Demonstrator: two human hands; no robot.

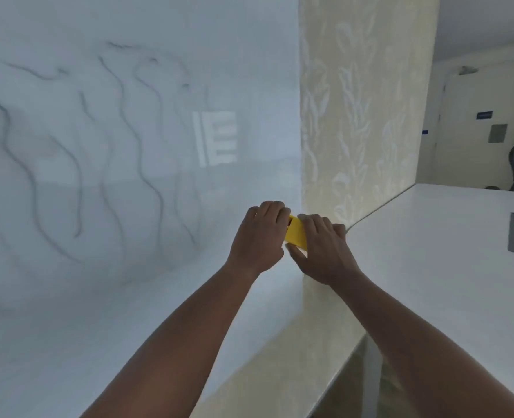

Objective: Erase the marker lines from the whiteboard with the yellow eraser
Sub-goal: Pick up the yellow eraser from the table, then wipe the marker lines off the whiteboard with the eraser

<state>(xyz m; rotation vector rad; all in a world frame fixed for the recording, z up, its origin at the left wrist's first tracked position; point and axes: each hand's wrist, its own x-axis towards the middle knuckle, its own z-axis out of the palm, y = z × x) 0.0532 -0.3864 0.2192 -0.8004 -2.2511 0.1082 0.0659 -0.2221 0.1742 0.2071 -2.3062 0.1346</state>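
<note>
I am clamping both hands [292,239] on the yellow eraser [295,233] by the whiteboard's [129,297] right edge, risking fumbling it.

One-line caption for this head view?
Both hands, left hand and right hand, hold the yellow eraser beside the whiteboard, wavy marker lines unerased.

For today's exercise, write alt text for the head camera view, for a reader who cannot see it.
Two bare hands, left hand and right hand, hold a yellow eraser between them near the right edge of a whiteboard. Wavy dark marker lines cover the board's left part, unerased. A patterned cream wall and white table stand to the right.
</note>
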